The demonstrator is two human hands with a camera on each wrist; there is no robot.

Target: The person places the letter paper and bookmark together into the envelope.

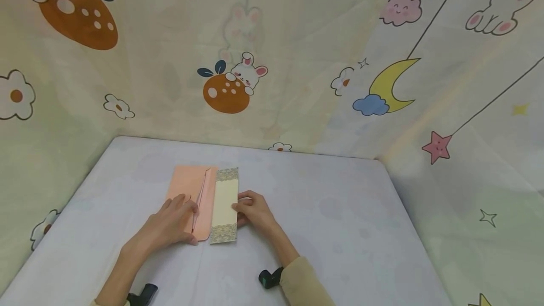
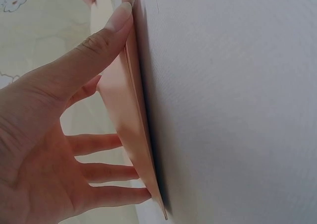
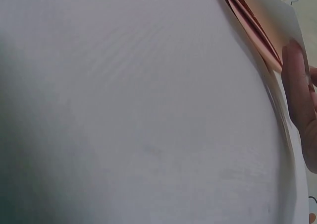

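Note:
A peach paper envelope [image 1: 187,179] lies on the table, its right part standing slightly open along a slanted edge. My left hand [image 1: 169,221] rests on its lower left part; in the left wrist view the thumb [image 2: 94,48] lies along the near edge and the other fingers are spread straight on the paper. Just right of the envelope is a cream card [image 1: 225,202] with grey-gold patterned bands at both ends. My right hand [image 1: 257,212] pinches the card's right edge between thumb and fingers. In the right wrist view the card is tilted up beside the envelope's open edge [image 3: 255,33].
The white-covered table [image 1: 340,230] extends around the hands. Cloth walls [image 1: 297,84] with printed rabbits, flowers and stars rise at the back and sides. A black wrist device [image 1: 270,278] is on the right wrist, another [image 1: 144,295] on the left.

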